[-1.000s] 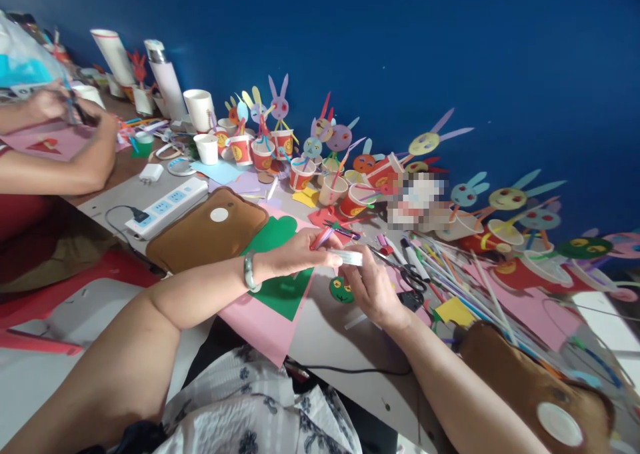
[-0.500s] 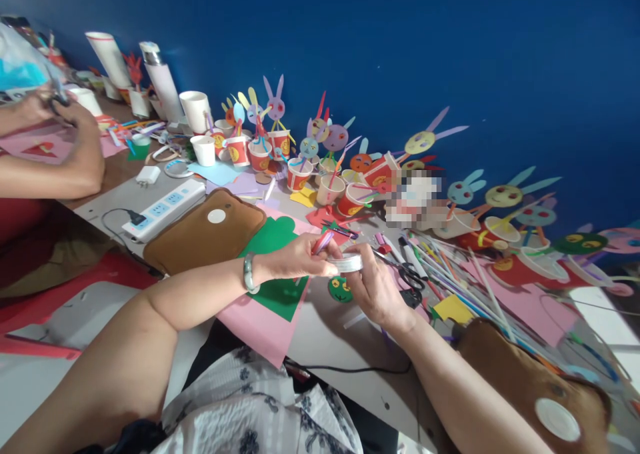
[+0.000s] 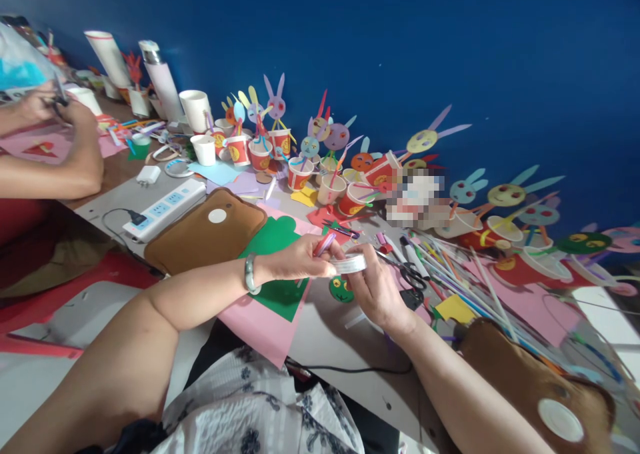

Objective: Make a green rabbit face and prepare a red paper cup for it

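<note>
In the middle of the head view, my right hand (image 3: 377,294) is closed on a white roll of tape (image 3: 350,263). My left hand (image 3: 299,259), with a bangle on its wrist, pinches a small red and purple strip (image 3: 325,243); its exact kind is unclear. The left fingertips also meet the near edge of the tape roll. Under the hands lies a green round paper face (image 3: 341,289). Green paper (image 3: 280,294) rests on a pink sheet (image 3: 270,339) beneath my left forearm. Black-handled scissors (image 3: 413,275) lie just right of my right hand.
Paper cups with paper rabbit heads (image 3: 300,173) line the blue wall. A power strip (image 3: 165,209) and a brown cushion (image 3: 200,237) lie to the left. Another person's hands (image 3: 75,107) hold scissors at far left. A second brown cushion (image 3: 525,381) sits at right.
My hands keep nearly the same pose around the tape roll and the strip. The view shifts very slightly. At far left, the other person's scissors have turned a little.
</note>
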